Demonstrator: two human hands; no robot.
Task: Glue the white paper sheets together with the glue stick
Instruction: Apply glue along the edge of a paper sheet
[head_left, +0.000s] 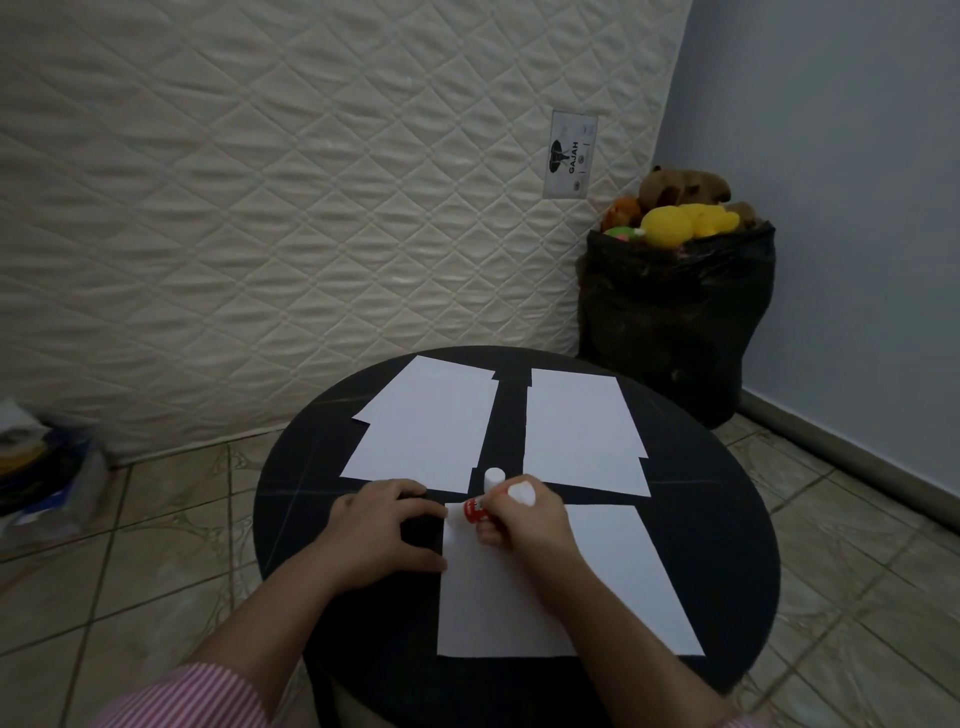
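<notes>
A round black table (727, 571) carries white paper sheets: a pile at the back left (426, 421), a pile at the back right (582, 431), and one sheet near me (613, 571). My right hand (524, 525) grips a red glue stick (475, 512), tilted with its lower end on the near sheet's top left corner. Its white cap (493, 478) stands upright on the table just behind. My left hand (384, 535) rests flat on the table, fingers touching the near sheet's left edge.
A quilted mattress (260, 208) leans against the wall behind the table. A black bag (675, 322) full of plush toys stands at the back right. A pile of clutter (36, 467) lies on the tiled floor at the left.
</notes>
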